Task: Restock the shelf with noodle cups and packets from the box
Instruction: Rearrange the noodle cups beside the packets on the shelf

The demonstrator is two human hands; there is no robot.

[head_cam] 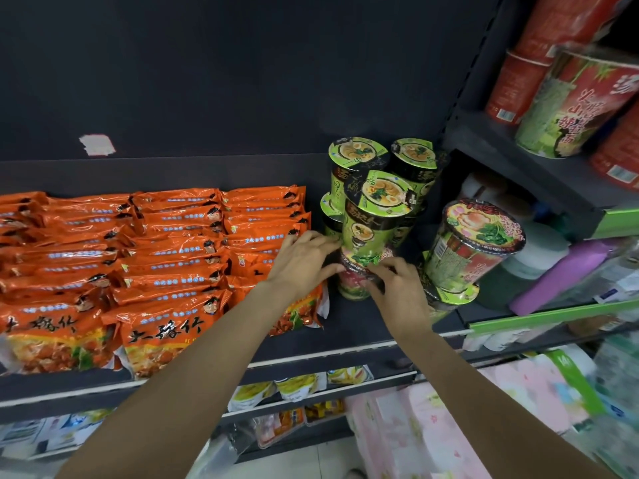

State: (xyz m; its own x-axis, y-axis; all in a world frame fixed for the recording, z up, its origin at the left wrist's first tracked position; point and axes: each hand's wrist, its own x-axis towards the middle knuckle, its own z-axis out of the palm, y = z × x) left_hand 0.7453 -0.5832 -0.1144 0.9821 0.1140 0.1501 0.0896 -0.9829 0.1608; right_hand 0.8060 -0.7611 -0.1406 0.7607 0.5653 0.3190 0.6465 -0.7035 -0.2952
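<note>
Inspector A: Item under handling is a pink-lidded noodle cup (356,278), standing on the dark shelf (359,326) at the base of a stack. A green noodle cup (371,219) sits directly on its lid, upright.

Inspector B: State of the hands?

Inspector A: Left hand (301,259) is against the left side of the pink-lidded noodle cup, fingers bent round its rim and reaching the foot of the green noodle cup. Right hand (397,281) is against its right front, fingers curled on the rim. Both grip it; how firmly, I cannot tell.

Inspector B: Around that cup?

Inspector A: Behind it, 2 more green cups (387,157) stand on others, partly hidden. Right of it, a red-and-green cup (473,243) leans to the left on top of a green lid (456,295). Left of it, orange noodle packets (148,257) lie in overlapping rows across the shelf, the nearest row just beside the left wrist.

Inspector B: Further out?

Inspector A: Up and right of it, red cups (584,98) on a higher shelf. Below it, yellow packets (276,392) on a lower tier.
</note>
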